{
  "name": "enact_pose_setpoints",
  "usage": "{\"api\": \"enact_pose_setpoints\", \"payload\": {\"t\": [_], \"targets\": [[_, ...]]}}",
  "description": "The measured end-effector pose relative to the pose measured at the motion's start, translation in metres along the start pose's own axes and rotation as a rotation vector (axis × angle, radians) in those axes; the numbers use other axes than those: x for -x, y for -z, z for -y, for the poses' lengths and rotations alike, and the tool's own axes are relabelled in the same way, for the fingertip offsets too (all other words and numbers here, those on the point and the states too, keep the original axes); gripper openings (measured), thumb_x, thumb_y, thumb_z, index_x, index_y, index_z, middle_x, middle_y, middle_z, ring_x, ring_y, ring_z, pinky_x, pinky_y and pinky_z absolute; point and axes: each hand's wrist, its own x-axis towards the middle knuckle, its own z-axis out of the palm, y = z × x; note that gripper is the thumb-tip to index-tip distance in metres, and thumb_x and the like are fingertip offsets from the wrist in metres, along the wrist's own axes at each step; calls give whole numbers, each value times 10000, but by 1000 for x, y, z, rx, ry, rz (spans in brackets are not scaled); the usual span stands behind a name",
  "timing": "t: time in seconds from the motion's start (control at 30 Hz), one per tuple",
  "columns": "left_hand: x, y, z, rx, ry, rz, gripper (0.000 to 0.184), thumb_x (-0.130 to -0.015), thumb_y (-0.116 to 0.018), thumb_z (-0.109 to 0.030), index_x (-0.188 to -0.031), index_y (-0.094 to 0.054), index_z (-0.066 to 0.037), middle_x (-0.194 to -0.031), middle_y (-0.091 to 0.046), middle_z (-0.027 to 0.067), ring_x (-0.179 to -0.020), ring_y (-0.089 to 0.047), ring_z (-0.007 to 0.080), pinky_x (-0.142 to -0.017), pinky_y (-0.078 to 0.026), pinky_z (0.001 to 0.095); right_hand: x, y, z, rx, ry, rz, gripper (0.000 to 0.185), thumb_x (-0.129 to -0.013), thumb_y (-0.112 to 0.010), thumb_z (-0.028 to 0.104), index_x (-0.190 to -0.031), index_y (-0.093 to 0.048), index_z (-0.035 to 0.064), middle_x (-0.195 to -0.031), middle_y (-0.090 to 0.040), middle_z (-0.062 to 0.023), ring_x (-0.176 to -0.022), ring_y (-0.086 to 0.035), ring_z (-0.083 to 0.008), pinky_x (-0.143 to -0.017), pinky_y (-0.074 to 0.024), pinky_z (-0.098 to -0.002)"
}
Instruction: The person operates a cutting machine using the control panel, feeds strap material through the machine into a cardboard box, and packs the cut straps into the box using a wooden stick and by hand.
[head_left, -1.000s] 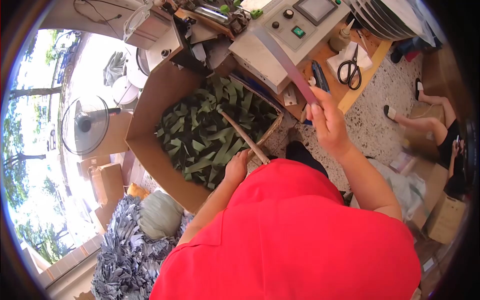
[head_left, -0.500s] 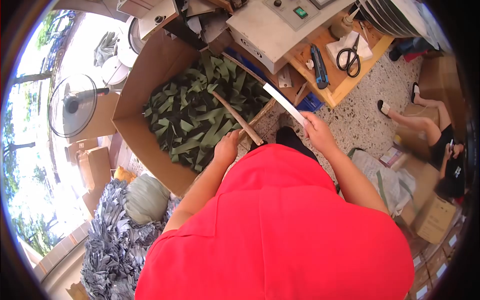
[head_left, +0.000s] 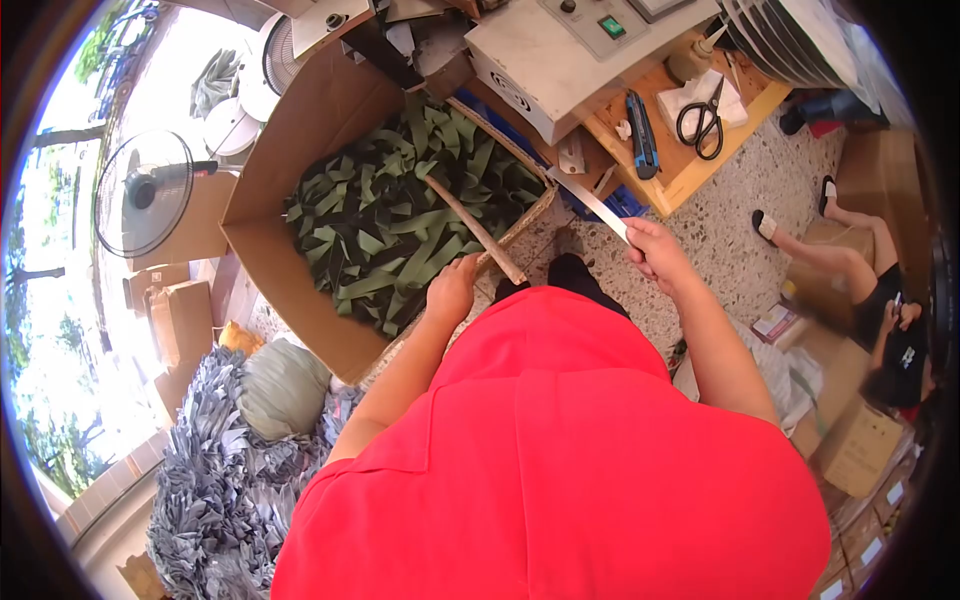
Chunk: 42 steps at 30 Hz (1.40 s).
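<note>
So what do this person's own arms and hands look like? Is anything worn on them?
The left hand and right hand are ordinary human hands, both bare, with no gloves. The forearms are bare too: no sleeve covers them, and no watch, bracelet or cable shows. Above them comes a plain, bright red top with visible seams.

There was one left hand (head_left: 452, 290), one right hand (head_left: 655, 255), one white strip (head_left: 590, 203), one stick (head_left: 475, 228), one pair of scissors (head_left: 711, 108), one knife (head_left: 642, 135), one bottle (head_left: 690, 62) and one green switch (head_left: 612, 26). One large box (head_left: 330, 335) held green scraps (head_left: 425, 240) too many to count. One seated person (head_left: 850, 265) wore two slippers (head_left: 764, 226).
</note>
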Motion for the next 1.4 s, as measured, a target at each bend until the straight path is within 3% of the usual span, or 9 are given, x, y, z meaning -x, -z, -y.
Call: {"api": "enact_pose_setpoints", "payload": {"t": [0.07,0.17,0.27,0.37,0.77,1.07,1.17,1.27,1.4], "targets": [[0,0,0,-7,5,5,304,-883,-441,-98,-1177,-517,-107,-1034,-610,132,-941,-581,335,-782,-469,428,-11,3,-11,262,181,-112,290,-946,-427,180,-1189,-535,63,-585,-481,-9,-466,-464,-130,-452,-385,-251],[0,2,-1,-10,22,22,312,-878,-441,-91,-1180,-515,-110,-1024,-610,130,-939,-582,333,-782,-469,427,10,-5,-3,1143,636,-402,314,-903,-470,136,-1209,-541,111,-681,-554,-80,-569,-561,-250,-546,-465,-355],[-1,2,-1,-13,19,29,319,-872,-439,-83,-1180,-514,-113,-1011,-609,125,-938,-582,328,-778,-470,425,22,-17,7,1426,680,-384,391,-828,-511,67,-1205,-557,159,-786,-568,-124,-668,-584,-329,-600,-476,-425],[-1,3,-1,-17,16,21,320,-869,-437,-79,-1177,-515,-116,-1010,-608,122,-941,-582,324,-777,-471,423,25,-18,7,1484,767,-398,481,-751,-527,11,-1208,-558,157,-830,-558,-101,-727,-602,-284,-582,-487,-387],[-2,3,-2,15,31,18,297,-876,-444,-96,-1161,-524,-118,-1011,-609,121,-944,-580,326,-776,-469,424,39,-14,10,1523,760,-369,432,-766,-506,3,-1168,-552,155,-800,-545,-96,-738,-587,-281,-605,-487,-389],[0,0,-1,-36,27,-5,298,-877,-447,-112,-1163,-526,-126,-996,-609,106,-916,-584,322,-752,-477,432,27,0,9,1351,429,-260,177,-868,-472,129,-1029,-539,100,-778,-624,-192,-750,-607,-383,-668,-468,-480],[1,-1,-1,-46,20,-19,302,-872,-449,-113,-1165,-523,-120,-998,-606,111,-922,-585,320,-751,-478,437,28,5,8,1381,330,-106,167,-876,-490,191,-1012,-558,121,-767,-632,-158,-760,-612,-366,-660,-468,-474],[2,2,-5,-20,56,42,301,-891,-450,-142,-1181,-522,-106,-1032,-602,133,-957,-577,334,-788,-475,432,30,2,12,1037,477,-58,178,-890,-516,282,-928,-591,125,-740,-629,-143,-740,-611,-355,-648,-462,-460],[-4,13,10,305,2,110,329,-941,-441,-232,-1217,-525,-74,-1111,-592,176,-1030,-558,356,-876,-453,400,33,6,39,990,492,-27,233,-873,-560,324,-854,-602,96,-747,-629,-130,-721,-607,-342,-631,-458,-430]]}}
